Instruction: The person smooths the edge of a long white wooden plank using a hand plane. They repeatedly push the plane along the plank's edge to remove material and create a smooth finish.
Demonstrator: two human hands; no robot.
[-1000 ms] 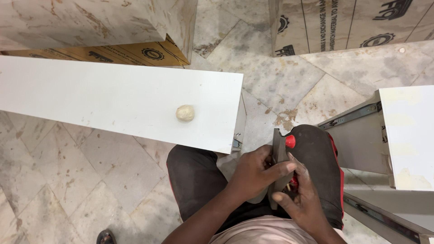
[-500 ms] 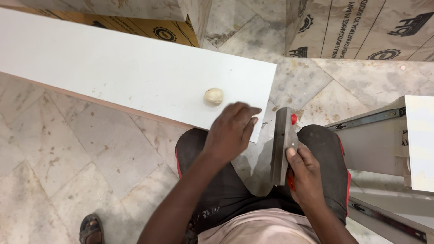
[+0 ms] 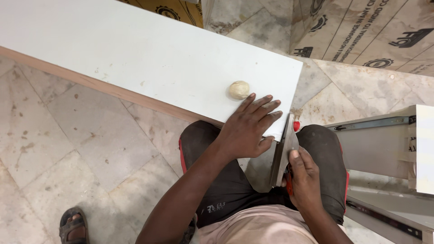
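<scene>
My left hand (image 3: 247, 129) lies flat, fingers spread, on the near corner of a long white board (image 3: 135, 58) that rests across my lap. A small cream-coloured ball of putty (image 3: 238, 89) sits on the board just beyond my fingertips, apart from them. My right hand (image 3: 302, 174) grips a putty knife (image 3: 284, 151) with a wide metal blade and a red handle, held on edge beside the board's end, over my right thigh.
A white cabinet piece with a metal drawer slide (image 3: 375, 124) stands at the right. Printed cardboard sheets (image 3: 361, 31) cover the floor at the top right. Marble floor tiles (image 3: 68, 149) spread to the left, and my sandalled foot (image 3: 72, 226) shows at the bottom left.
My left hand left the putty knife and moved up onto the board's corner near the putty ball. My right hand kept the knife. The view shifted, so the board sits lower in frame.
</scene>
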